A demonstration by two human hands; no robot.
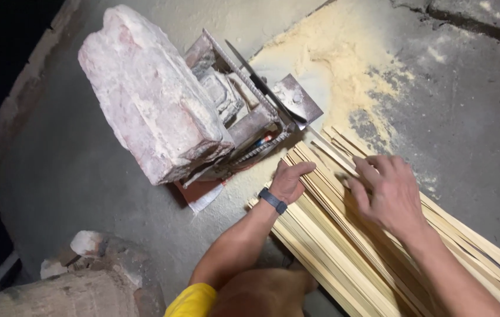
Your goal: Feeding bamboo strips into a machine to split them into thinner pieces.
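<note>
Both hands rest on a pile of thin wooden strips (344, 246) lying on the concrete floor (74, 176). The left hand (290, 181) lies flat, fingers together; the right hand (388, 191) presses down with fingers loosely spread. A stone-weighted blade jig (250, 111) stands at the strips' far end, with sawdust (332, 53) beyond.

Pale yellow bamboo strips (344, 246), pinkish-white stone block (150, 100)

Person's body only: two bare forearms, no gloves, no rings visible on the hands. Left hand (291, 181) has a dark wristband (272, 201), narrow strap with a small rectangular face, sitting right at the wrist. Right hand (389, 192) and its wrist are bare. Yellow short sleeve (192, 300) shows just below the wristband side, at the left upper arm. A bare knee (264, 293) sits right beside that sleeve.
</note>
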